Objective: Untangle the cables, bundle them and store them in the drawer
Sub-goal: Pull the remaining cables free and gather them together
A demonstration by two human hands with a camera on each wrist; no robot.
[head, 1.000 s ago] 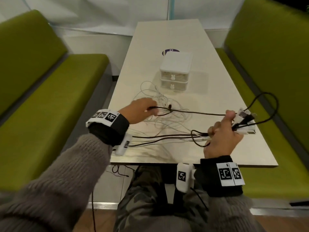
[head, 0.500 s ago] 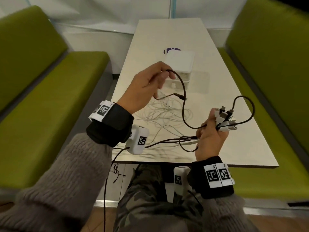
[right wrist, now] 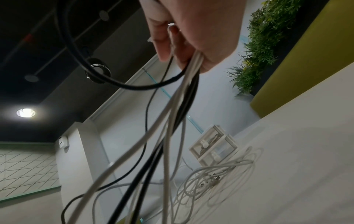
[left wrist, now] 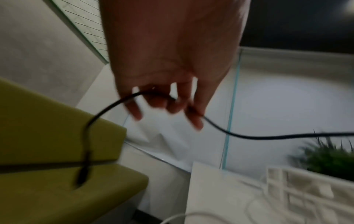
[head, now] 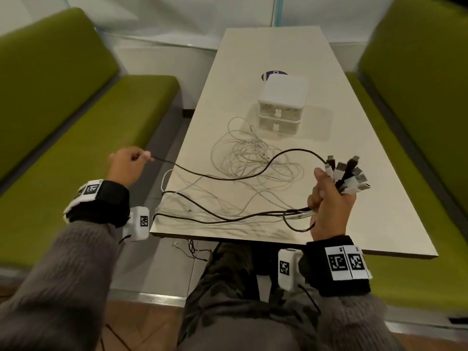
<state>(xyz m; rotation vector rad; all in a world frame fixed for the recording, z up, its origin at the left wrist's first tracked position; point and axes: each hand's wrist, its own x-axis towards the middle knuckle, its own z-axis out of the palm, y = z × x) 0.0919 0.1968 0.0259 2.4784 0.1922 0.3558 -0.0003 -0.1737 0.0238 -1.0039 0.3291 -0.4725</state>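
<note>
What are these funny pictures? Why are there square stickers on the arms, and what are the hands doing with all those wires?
No robot here: a person wears three cameras. The big picture comes from one on the head, looking down. The other two come from cameras on the wrists, looking along the fingers. The square stickers sit on the wristbands and cameras; the pictures don't say what they are for.

The left hand pinches a black cable, held out past the table edge. The right hand grips a bunch of cable ends, black and white. On the table lie a white cable tangle and a little drawer box, both drawers shut.
</note>
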